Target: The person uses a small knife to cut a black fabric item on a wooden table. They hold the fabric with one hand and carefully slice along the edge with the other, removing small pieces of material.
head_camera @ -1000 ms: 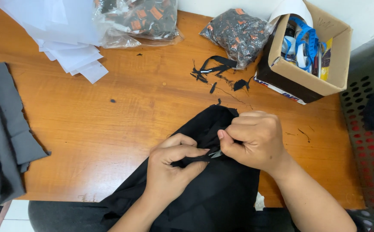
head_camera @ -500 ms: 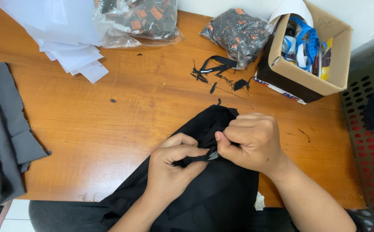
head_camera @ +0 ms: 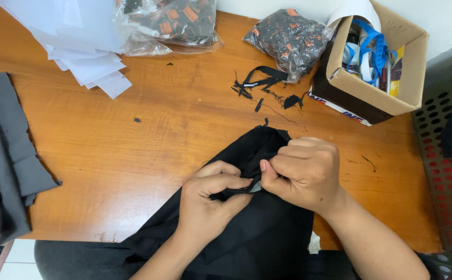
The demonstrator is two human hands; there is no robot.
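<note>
A black garment (head_camera: 259, 228) lies over the near edge of the wooden table (head_camera: 148, 140) and hangs toward me. My left hand (head_camera: 207, 199) pinches a fold of the black cloth between thumb and fingers. My right hand (head_camera: 301, 173) is closed on the same fold from the right, thumb tip against the left fingers. A small pale piece, maybe a label or tool tip (head_camera: 257, 187), shows between the two hands; what it is I cannot tell.
Black cloth scraps and a strap (head_camera: 262, 85) lie beyond the garment. A cardboard box (head_camera: 379, 70) with blue straps stands at the back right. Two plastic bags of small dark items (head_camera: 288, 39) (head_camera: 179, 21), white sheets (head_camera: 80, 46) and folded grey fabric (head_camera: 5, 161) lie around.
Both hands stay on the same fold; the fingers shift only slightly. Nothing else has moved.
</note>
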